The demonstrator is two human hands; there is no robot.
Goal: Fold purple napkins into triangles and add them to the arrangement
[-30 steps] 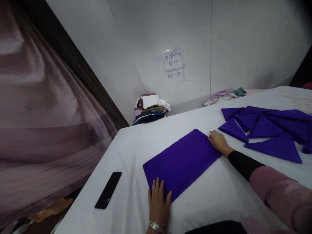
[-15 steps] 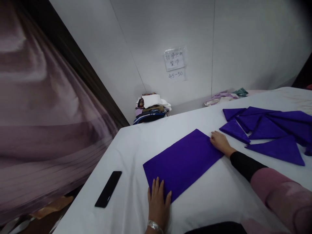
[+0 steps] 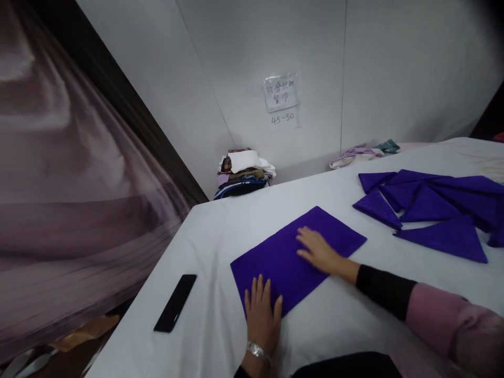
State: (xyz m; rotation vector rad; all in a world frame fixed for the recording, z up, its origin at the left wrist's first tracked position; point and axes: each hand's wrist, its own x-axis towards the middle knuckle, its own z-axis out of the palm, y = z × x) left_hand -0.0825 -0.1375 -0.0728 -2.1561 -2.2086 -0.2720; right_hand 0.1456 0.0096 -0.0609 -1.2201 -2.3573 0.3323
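A purple cloth napkin [image 3: 275,257], folded into a rectangle, lies flat and slanted on the white-covered table [image 3: 205,226]. My left hand [image 3: 263,310], with a silver bracelet at its wrist, rests on the napkin's near left corner, fingers spread. My right hand [image 3: 317,252] lies over the middle of the napkin, its fingers stretched out and pointing left. Neither hand grips anything. To the right, several purple napkins folded into triangles [image 3: 433,203] lie in a loose, overlapping group.
A black phone-like slab [image 3: 175,303] lies on the table at the left. Beyond the far edge are a stack of folded clothes [image 3: 244,176] and a crumpled lilac cloth [image 3: 356,156]. Handwritten signs [image 3: 281,93] hang on the wall. A pink curtain [image 3: 79,210] hangs at the left.
My right hand has moved left from the napkin's right edge onto its middle, uncovering that edge. My left hand has shifted slightly right and up. The napkin has stayed about where it was.
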